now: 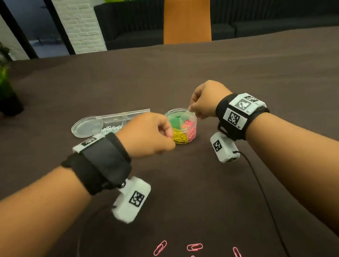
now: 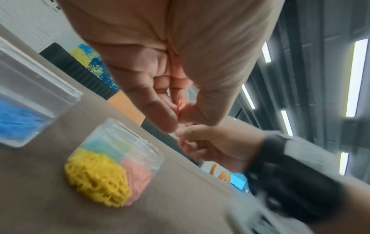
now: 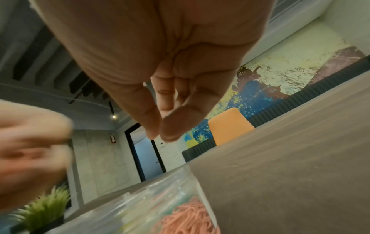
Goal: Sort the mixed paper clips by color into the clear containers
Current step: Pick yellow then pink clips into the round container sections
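Here, brown table [image 1: 180, 70] — orange chair [image 1: 186, 15] behind

We see a round clear container [image 1: 182, 125] standing upright and open on the table, split into compartments: yellow paper clips [image 1: 180, 137] fill the near one, pink clips [image 1: 191, 127] the right one, green ones [image 1: 175, 120] the far left. Left of it lies a long clear box [image 1: 123, 116] holding silvery-white clips [image 1: 112, 129], and the left wrist view shows blue clips [image 2: 18, 118] in it. Four loose pink paper clips [image 1: 194, 247] lie flat, scattered, near us.
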`<state>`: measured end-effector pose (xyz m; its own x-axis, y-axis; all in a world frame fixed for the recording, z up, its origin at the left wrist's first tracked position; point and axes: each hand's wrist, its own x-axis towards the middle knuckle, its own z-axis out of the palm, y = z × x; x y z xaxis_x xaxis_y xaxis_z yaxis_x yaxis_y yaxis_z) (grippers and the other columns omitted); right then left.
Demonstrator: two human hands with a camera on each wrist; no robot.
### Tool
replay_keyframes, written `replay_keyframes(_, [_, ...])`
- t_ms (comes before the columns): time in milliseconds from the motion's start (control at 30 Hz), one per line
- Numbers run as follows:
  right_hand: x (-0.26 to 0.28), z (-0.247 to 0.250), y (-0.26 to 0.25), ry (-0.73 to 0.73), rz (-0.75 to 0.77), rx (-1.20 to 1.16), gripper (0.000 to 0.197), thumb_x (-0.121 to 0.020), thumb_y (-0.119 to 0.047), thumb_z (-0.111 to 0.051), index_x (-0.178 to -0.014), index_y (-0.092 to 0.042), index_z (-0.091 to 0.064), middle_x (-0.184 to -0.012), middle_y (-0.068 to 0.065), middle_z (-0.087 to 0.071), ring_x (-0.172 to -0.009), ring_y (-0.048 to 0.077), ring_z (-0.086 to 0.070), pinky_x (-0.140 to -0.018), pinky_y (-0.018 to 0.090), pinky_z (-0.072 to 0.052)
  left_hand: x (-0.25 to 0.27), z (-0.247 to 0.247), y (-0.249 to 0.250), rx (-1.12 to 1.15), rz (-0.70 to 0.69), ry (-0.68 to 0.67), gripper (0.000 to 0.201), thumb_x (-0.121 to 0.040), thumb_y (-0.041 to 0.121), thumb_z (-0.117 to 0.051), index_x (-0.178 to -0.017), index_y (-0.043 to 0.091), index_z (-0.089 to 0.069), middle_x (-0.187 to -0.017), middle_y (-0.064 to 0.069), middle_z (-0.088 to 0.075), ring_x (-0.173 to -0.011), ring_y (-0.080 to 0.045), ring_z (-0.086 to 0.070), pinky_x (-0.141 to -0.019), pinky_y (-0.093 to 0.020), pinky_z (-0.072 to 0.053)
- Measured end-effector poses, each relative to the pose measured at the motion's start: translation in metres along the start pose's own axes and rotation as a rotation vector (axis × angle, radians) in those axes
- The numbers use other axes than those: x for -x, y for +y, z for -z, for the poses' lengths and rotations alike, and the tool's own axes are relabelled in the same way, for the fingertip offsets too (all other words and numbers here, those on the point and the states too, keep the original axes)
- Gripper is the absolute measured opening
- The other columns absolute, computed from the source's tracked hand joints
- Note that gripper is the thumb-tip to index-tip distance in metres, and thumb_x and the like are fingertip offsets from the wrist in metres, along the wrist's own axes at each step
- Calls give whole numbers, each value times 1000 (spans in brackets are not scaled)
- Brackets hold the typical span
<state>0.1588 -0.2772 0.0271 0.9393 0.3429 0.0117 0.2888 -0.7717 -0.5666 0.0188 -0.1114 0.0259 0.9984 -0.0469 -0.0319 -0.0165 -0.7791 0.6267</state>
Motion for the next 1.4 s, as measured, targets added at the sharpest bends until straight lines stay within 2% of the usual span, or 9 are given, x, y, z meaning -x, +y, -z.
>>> replay_keyframes(167, [56, 17, 15, 12, 127, 69, 10, -83, -26, -73, -81, -18, -68, -62, -5, -64, -53, 10, -60, -63, 27, -51, -74, -6, 25, 35, 17, 77, 9, -72, 10, -70, -74, 16, -64, -68, 0, -67, -61, -12, -72, -65, -29, -57])
replay_keyframes(367, [175, 27, 44, -540, 272, 438, 25, -81, -50, -68, -94, -33, -55, -81, -15, -59, -74, -1, -55, -66, 15, -42, -113, -14, 27, -61, 107, -19, 6, -73, 8, -64, -74, 13, -68, -77, -10, -73, -72, -19, -75, -79, -38, -61])
replay_keyframes(433, [206, 23, 50, -662, 318, 447, 35, -83, -50, -64, -111, -35, -51, -99, -16, -56, -90, 0, -56, -80, 19, -46, -118, -16, 28, -152, 85, -29, 9, -74, 8, -66, -79, 5, -73, -83, -12, -75, -80, -25, -75, -81, -40, -61])
replay_keyframes(533, [229, 12, 47, -756, 359, 493, 52, -89, -44, -58, -136, -43, -35, -124, -17, -38, -116, 10, -52, -98, 32, -45, -117, -17, 32, -288, 34, -45, 11, -83, 13, -69, -89, 14, -78, -81, 0, -75, -82, -19, -74, -83, -36, -60])
replay_keyframes(767, [240, -12, 31, -668, 495, 444, 63, -97, -37, -48, -149, -47, -13, -128, -11, -32, -119, 15, -48, -99, 35, -44, -61, -5, 39, -463, -151, 94, 14, -82, 13, -61, -84, 23, -71, -72, 16, -58, -84, -14, -62, -71, -21, -41])
replay_keyframes(967, [232, -35, 11, -676, 596, 512, 60, -94, -37, -55, -146, -48, -26, -128, -6, -36, -109, 24, -56, -90, 40, -50, 57, -31, 17, -628, -157, -460, 20, -78, 42, -75, -89, 26, -69, -73, 14, -65, -67, -2, -57, -67, -23, -48])
replay_keyframes(1033, [229, -40, 3, -706, 647, 528, 49, -95, -35, -54, -140, -44, -38, -125, -4, -39, -106, 25, -56, -87, 42, -51, 86, -35, 12, -602, -99, -513, 30, -74, 51, -76, -90, 28, -66, -71, 15, -63, -64, 2, -55, -64, -22, -47])
replay_keyframes(1200, [230, -43, -3, -710, 706, 572, 20, -98, -31, -47, -116, -33, -57, -114, -6, -47, -95, 22, -57, -79, 41, -51, 133, -48, 11, -625, -99, -496, 57, -66, 76, -67, -102, 33, -58, -88, 12, -59, -75, -3, -56, -70, -29, -52])
replay_keyframes(1400, [229, -43, -1, -695, 630, 575, 15, -96, -36, -51, -109, -34, -59, -112, -7, -52, -97, 18, -58, -81, 36, -50, 143, -72, 18, -577, -182, -407, 42, -80, 65, -64, -99, 28, -56, -91, 9, -51, -85, -13, -54, -74, -32, -49])
